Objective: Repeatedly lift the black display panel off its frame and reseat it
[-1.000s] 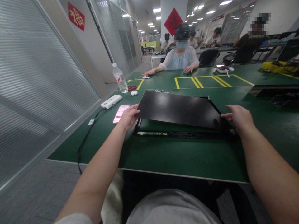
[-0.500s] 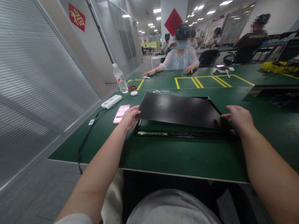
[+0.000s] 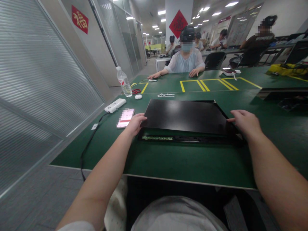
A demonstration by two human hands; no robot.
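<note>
Panel [image 3: 185, 117] over frame [image 3: 199, 140], green table [image 3: 192, 160]

Black sheet, long axis left to right, broad face up, above the frame. Left hand [image 3: 137, 123] pinches its left edge. Right hand [image 3: 245, 123], fingers bent, fingertips at the right edge; can't tell if gripping. Panel's left end lower than a second ago. Counted: one panel, one frame, one phone [image 3: 126, 118], one bottle [image 3: 124, 83].
</note>
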